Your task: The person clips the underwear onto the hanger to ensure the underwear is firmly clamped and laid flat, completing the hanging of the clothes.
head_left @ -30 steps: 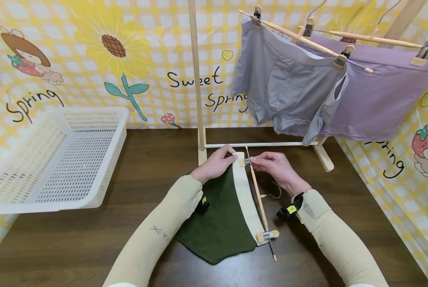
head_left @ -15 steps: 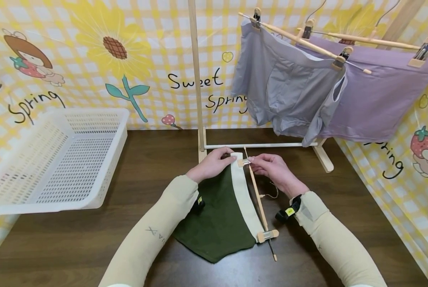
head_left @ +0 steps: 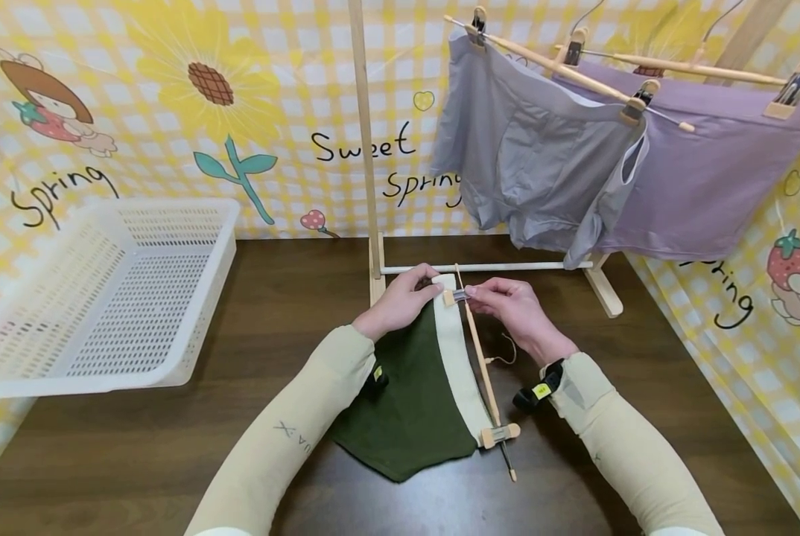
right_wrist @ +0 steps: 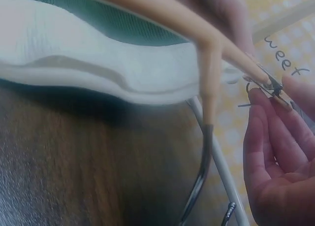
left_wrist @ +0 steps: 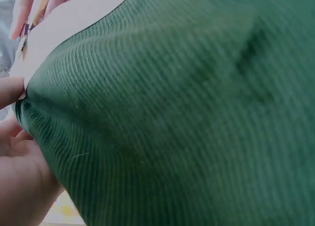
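Dark green ribbed underpants (head_left: 407,402) with a wide white waistband (head_left: 455,350) lie on the table, waistband toward the right. My left hand (head_left: 400,304) pinches the far end of the waistband between thumb and fingers, as the left wrist view also shows. Alongside the waistband runs a wooden clip hanger (head_left: 478,350). My right hand (head_left: 517,309) pinches the hanger's far clip (head_left: 455,297), whose front end overlaps the waistband corner beside my left thumb. The near clip (head_left: 499,435) sits on the other waistband corner. In the right wrist view, the hanger's metal hook (right_wrist: 199,181) points away from the garment.
A white perforated basket (head_left: 192,313) stands at the left. Behind my hands is a wooden rack with a white lower bar (head_left: 494,267). Grey boxer shorts (head_left: 541,156) and a purple garment (head_left: 702,171) hang from clip hangers at the upper right.
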The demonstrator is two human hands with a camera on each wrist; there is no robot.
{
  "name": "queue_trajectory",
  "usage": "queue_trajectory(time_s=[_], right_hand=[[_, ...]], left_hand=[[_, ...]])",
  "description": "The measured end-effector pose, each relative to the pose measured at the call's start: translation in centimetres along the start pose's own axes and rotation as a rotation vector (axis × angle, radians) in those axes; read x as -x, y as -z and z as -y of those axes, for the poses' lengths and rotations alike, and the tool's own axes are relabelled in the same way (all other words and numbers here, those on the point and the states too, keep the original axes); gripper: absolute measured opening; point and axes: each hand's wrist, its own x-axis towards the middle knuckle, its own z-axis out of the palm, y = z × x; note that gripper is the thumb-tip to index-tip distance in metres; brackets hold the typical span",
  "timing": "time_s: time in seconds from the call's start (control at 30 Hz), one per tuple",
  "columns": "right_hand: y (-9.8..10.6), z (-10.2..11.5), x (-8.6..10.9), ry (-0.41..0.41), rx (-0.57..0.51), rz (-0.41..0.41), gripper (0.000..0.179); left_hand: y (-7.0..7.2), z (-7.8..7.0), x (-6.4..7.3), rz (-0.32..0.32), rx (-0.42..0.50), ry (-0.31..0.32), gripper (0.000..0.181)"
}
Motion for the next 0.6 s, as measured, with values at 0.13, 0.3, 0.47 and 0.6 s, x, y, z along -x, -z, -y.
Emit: queue_trajectory(time_s=[0.13,0.3,0.47,0.6], right_hand=[[-0.2,-0.1,0.0,-0.012,-0.002,0.002,0.018],[-0.3,-0.1,0.1,-0.060,0.006,-0.014,0.030],[-0.4,-0.2,0.2,-0.072,0.011,-0.011,0.033],[-0.4,-0.2,0.1,-0.097,0.005,-0.027,0.030]], left_hand=[[0.0,-0.1,0.1,-0.028,0.035,0.008,0.017],[0.3,-0.2,0.1,-0.024,0.020,0.072,0.034],[1.2,0.2,0.5,0.015,-0.134,0.084,0.042],[2.6,1.1,1.1,0.066,-0.208,0.090,0.036]])
